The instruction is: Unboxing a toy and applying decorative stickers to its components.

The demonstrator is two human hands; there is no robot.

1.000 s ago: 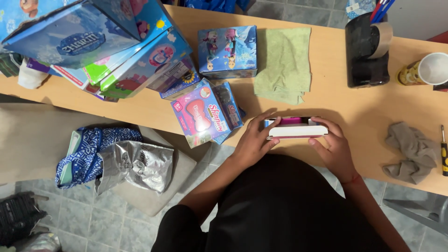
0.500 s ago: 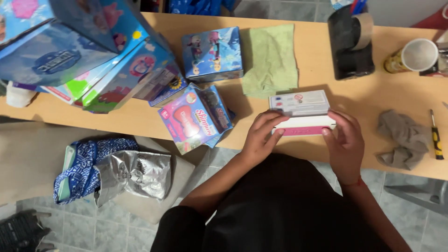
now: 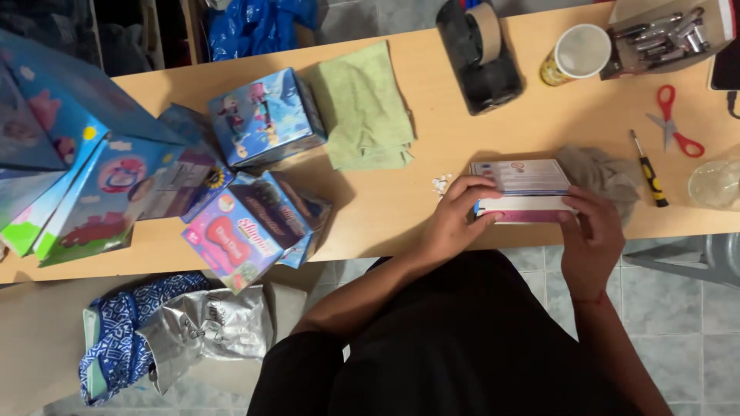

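Observation:
Both my hands hold a small flat box (image 3: 523, 185), white and pink with a printed top face, resting near the front edge of the wooden table (image 3: 393, 200). My left hand (image 3: 455, 216) grips its left end with fingers over the top. Gripping the right end is my right hand (image 3: 590, 239). A crumpled grey cloth (image 3: 605, 173) lies just behind the box on the right. Small white scraps (image 3: 441, 183) sit beside my left fingers.
Colourful toy boxes (image 3: 254, 223) are stacked at the left. A green cloth (image 3: 362, 108), a tape dispenser (image 3: 482, 54), a cup (image 3: 574, 54), a tray of tools (image 3: 663, 35), red scissors (image 3: 674, 119) and a screwdriver (image 3: 647, 169) lie farther back. Bags (image 3: 169, 331) lie on the floor.
The view shifted, so the box and my hands now sit further right beside the grey cloth. The box's printed face is turned up, my hands still gripping both ends.

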